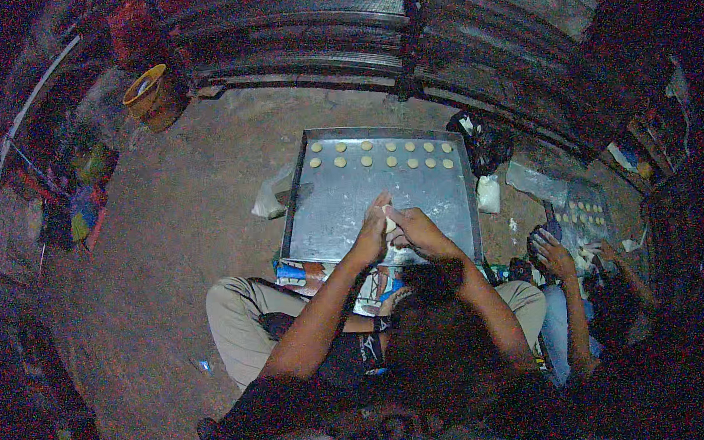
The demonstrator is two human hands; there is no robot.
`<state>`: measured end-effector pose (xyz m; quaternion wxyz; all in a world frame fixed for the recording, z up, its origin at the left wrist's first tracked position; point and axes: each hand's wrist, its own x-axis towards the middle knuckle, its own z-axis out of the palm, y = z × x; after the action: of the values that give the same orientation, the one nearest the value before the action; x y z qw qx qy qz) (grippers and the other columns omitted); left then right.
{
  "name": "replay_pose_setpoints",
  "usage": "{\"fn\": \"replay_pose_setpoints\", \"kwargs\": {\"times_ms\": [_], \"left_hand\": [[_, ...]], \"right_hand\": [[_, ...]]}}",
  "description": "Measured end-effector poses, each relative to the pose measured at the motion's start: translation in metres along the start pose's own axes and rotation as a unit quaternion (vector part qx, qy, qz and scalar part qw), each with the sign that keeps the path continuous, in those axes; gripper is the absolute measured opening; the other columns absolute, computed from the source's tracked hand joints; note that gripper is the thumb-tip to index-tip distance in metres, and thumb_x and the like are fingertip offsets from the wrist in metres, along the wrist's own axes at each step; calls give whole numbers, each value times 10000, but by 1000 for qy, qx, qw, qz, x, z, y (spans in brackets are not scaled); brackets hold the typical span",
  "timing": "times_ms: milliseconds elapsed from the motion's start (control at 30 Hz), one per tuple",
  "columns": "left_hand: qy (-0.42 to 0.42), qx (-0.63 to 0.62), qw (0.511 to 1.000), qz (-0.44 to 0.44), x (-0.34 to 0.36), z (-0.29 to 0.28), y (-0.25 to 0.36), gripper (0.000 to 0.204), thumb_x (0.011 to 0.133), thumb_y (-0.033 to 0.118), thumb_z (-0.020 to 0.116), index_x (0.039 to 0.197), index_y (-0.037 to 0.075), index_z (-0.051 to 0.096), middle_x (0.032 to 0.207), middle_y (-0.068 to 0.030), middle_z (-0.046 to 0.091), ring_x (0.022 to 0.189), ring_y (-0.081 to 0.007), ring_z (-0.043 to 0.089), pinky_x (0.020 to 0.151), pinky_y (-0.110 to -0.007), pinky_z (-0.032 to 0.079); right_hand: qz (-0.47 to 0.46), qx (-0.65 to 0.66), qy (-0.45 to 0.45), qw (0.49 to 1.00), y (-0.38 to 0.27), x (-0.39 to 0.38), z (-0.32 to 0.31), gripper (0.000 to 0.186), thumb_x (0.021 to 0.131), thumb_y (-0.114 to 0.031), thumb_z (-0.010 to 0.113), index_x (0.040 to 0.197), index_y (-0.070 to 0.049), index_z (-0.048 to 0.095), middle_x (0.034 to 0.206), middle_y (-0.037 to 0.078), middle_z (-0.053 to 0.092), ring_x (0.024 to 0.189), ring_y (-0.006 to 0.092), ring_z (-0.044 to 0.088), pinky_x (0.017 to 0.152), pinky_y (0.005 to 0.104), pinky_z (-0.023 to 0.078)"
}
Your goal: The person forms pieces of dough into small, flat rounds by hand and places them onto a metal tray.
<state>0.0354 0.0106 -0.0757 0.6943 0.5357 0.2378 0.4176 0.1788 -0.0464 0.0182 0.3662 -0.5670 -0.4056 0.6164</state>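
Note:
Over the near half of a wide metal tray (321,209), my two hands meet around a small pale piece of dough (390,222). My left hand (371,233) presses it from the left, its fingers pointing away from me. My right hand (419,231) closes on it from the other side, thumb near the top. Part of the dough is hidden by the fingers. Along the tray's far side lie two rows of flat round dough pieces (367,161). White flour smears mark the metal, with a whiter patch (404,255) below my hands.
A colourful printed cloth (292,273) shows under the tray's near edge. Plastic bags, one clear (271,193) and one black (487,144), flank the tray. At right, a co-worker's hand (555,253) is near another tray (576,197) with dough rounds. An orange bucket (150,99) stands far left.

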Motion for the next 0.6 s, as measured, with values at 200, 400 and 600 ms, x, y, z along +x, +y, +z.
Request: {"fn": "replay_pose_setpoints", "kwargs": {"times_ms": [200, 400, 600], "left_hand": [[-79, 48, 995, -35, 0, 9, 7, 665, 1059, 480, 159, 1563, 47, 134, 1646, -139, 29, 1511, -342, -16, 1209, -404, 38], [16, -134, 986, -95, -5, 20, 45, 899, 928, 720, 366, 1578, 206, 17, 1444, -122, 407, 1220, -292, 504, 1006, -435, 448], [-58, 84, 989, -109, -10, 19, 63, 698, 1010, 329, 550, 1559, 84, 195, 1388, -187, 480, 1209, -238, 513, 1027, -355, 417]], "right_hand": [[13, 44, 85, 995, -8, -9, 16, 569, 951, -587, 527, 946, -28, 637, 829, 40, 642, 664, 134, 586, 550, 248, 450], [-47, -13, 121, 991, -2, 9, 8, 496, 987, -502, 523, 820, -58, 664, 624, -8, 592, 494, 105, 509, 466, 253, 381], [-148, -66, 178, 970, 3, 17, 3, 398, 1001, -328, 525, 905, 15, 700, 708, 109, 673, 605, 225, 630, 617, 382, 498]]}}
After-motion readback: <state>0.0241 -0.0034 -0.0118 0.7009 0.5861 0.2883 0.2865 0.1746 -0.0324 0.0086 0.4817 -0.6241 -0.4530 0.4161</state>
